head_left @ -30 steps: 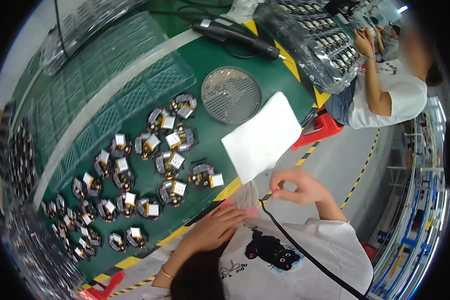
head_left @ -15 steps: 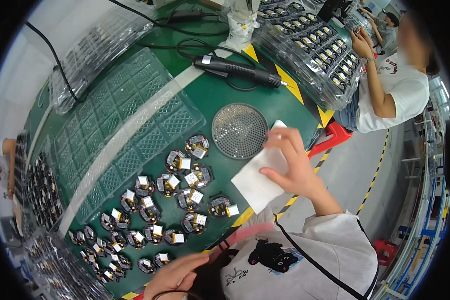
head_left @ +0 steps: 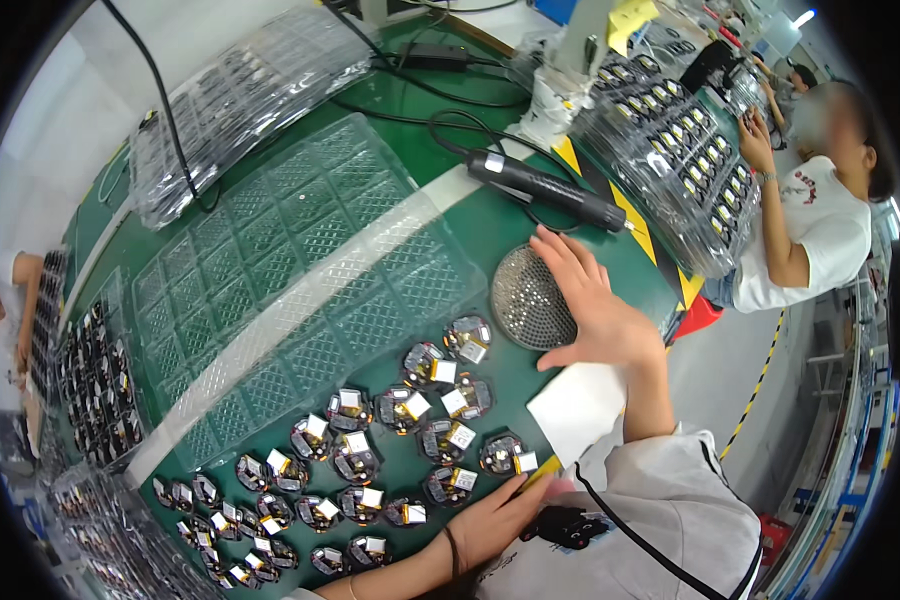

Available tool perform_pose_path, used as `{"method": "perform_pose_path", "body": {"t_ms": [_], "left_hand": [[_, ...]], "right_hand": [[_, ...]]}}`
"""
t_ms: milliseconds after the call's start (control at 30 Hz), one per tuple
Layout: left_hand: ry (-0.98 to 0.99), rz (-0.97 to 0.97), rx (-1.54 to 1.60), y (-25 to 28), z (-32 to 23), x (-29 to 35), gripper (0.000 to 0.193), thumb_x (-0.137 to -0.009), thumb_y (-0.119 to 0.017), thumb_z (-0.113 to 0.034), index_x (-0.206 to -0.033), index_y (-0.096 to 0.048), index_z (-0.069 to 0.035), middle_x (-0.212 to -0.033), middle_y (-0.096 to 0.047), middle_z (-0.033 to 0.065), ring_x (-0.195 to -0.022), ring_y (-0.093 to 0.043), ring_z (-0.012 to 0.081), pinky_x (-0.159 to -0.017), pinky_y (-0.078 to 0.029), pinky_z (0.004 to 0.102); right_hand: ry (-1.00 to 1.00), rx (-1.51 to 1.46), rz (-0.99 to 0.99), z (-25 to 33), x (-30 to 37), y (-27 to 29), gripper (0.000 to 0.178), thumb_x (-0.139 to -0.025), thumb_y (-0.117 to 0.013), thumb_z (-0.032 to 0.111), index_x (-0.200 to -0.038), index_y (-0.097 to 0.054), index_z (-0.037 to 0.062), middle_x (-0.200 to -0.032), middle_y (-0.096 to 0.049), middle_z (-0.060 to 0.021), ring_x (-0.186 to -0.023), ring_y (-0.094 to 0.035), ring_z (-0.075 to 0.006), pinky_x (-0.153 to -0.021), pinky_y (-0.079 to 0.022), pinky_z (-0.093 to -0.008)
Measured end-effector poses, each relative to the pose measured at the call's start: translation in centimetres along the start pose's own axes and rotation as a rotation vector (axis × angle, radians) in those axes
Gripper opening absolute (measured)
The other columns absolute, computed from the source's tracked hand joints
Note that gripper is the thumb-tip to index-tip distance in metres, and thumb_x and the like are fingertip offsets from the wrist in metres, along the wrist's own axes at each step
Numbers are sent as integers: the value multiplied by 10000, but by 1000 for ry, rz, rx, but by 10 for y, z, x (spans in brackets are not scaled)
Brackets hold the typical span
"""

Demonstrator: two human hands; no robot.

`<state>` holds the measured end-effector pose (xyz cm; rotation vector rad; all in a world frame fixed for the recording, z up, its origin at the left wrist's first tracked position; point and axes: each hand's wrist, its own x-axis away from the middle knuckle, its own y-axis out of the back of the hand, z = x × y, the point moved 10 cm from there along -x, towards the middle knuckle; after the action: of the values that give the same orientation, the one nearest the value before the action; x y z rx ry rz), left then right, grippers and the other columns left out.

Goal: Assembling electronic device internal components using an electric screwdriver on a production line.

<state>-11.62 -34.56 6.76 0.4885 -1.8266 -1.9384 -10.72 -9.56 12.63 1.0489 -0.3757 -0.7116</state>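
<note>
"Head view: how is the right hand [head_left: 605, 318] placed?"

"Fingers and thumb spread wide, grasping nothing. It is over the round grey dish [head_left: 528, 302] and hides part of that rim; I can't tell whether they touch."

"Where does the dish sit?"

"On the green table [head_left: 510, 385], toward its near edge, between the black electric screwdriver [head_left: 545, 190] and a white sheet [head_left: 575, 412]. The sheet lies at the near edge, partly covered by the right forearm."

"And the left hand [head_left: 495, 520]?"

"Low down by the table's near edge, its fingers stretched out. Whether it grips anything, I can't tell."

"What else is close?"

"Round electronic assemblies [head_left: 403, 410], many bearing a pale rectangular block, spread from beside the sheet toward the table's near left corner. A clear compartmented tray [head_left: 290, 250] lies beyond them, farther from the near edge."
</note>
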Motion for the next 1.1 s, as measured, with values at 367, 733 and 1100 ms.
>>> {"method": "perform_pose_path", "body": {"t_ms": [367, 733, 1100], "left_hand": [[-57, 68, 31, -14, -4, 5, 646, -847, -414, -278, -1427, -387, 5, -1509, -318, 140, -1429, -214, 283, -1169, -180, 404], [-195, 134, -6, -5, -9, 2, 624, -870, -417, -333, -1384, -457, 18, -1501, -349, 125, -1428, -185, 329, -1167, -169, 464], [-173, 123, 56, -5, -10, 1, 548, -893, -425, -290, -1352, -509, -2, -1542, -251, 182, -1445, -137, 340, -1169, -166, 443]], "right_hand": [[-73, -62, -160, -10, -1, 6, 1150, -464, -874, 181, -1436, -272, 47, -1411, -325, -199, -1303, -326, -396, -1083, -264, -469], [-28, -143, -128, -9, 3, 4, 1145, -438, -877, 151, -1418, -294, 52, -1419, -325, -202, -1309, -326, -400, -1101, -267, -472], [-69, -142, -195, -13, 4, 9, 1130, -411, -884, 145, -1393, -331, 66, -1415, -347, -198, -1308, -337, -405, -1101, -269, -488]]}}
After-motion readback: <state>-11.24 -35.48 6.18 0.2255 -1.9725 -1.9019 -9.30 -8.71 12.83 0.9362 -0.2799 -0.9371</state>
